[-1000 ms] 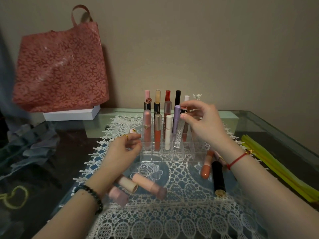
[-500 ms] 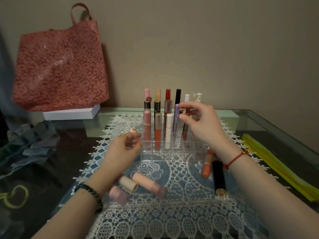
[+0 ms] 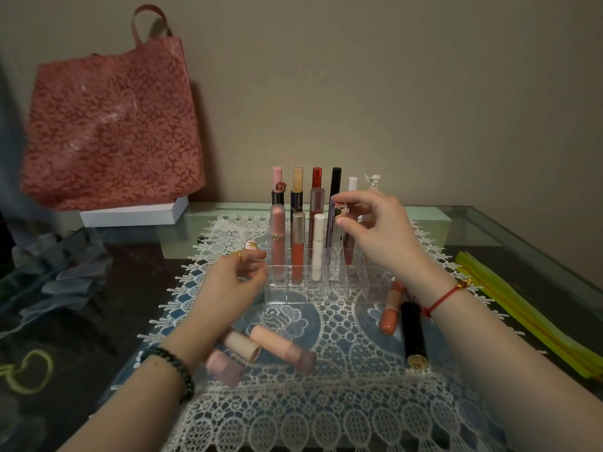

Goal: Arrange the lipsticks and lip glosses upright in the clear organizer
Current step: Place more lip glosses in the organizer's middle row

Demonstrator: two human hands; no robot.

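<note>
A: What sat on the glass bench (image 3: 496, 236)?
B: A lace mat (image 3: 326, 406), and on it the clear organizer (image 3: 293, 291), with upright tubes (image 3: 298, 252) in its back rows.
A: And the grips?
B: The right grip (image 3: 381, 236) pinched a silver-capped gloss (image 3: 336, 252) standing in a middle slot. The left grip (image 3: 231, 285), loosely curled, held nothing by the organizer's left wall.
</note>
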